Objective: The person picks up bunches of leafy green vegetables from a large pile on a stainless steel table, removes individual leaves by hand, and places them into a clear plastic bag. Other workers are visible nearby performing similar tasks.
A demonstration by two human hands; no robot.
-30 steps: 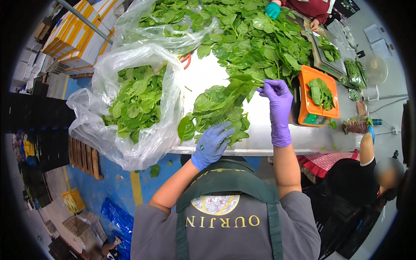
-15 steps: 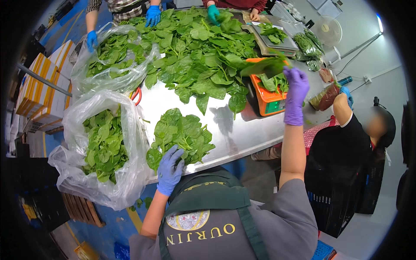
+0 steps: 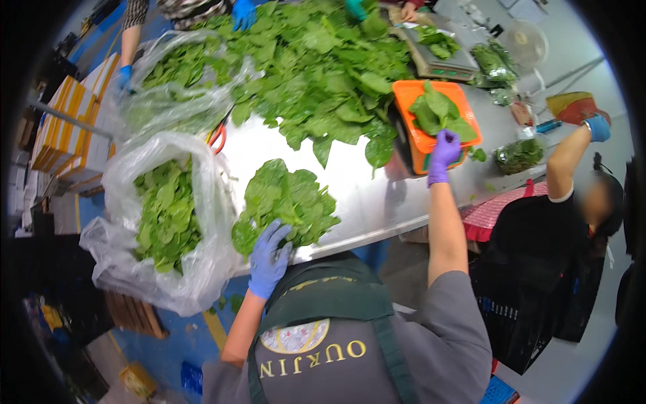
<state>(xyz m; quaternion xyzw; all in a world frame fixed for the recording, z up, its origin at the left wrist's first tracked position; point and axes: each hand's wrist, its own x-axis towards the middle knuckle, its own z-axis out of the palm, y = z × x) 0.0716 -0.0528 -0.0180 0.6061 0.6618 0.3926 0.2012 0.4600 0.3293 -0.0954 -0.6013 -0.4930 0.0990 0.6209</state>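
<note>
My right hand (image 3: 445, 151), in a purple glove, is closed on leafy greens over the orange tray (image 3: 404, 97) of a small scale; the leaves (image 3: 436, 108) lie in or just above it. My left hand (image 3: 268, 259), in a periwinkle-blue glove, rests open, fingers curved and apart, at the near edge of a loose pile of greens (image 3: 286, 198) on the steel table (image 3: 363, 215). Left of that pile an open clear plastic bag (image 3: 101, 256) holds more leaves. A larger heap (image 3: 316, 67) spreads behind, with red-handled scissors (image 3: 219, 138) at its left.
A second leafy bag (image 3: 175, 97) is at back left, beside stacked boxes (image 3: 64, 121). Co-workers' gloved hands (image 3: 243, 15) work at the back; another person (image 3: 552, 249) stands right, raising a package. A steel scale (image 3: 441, 57) and bagged greens (image 3: 488, 64) sit at back right.
My right hand has carried leaves rightward from above the pile onto the orange tray. My left hand has moved left along the pile's edge. The co-worker at right has raised a package higher.
</note>
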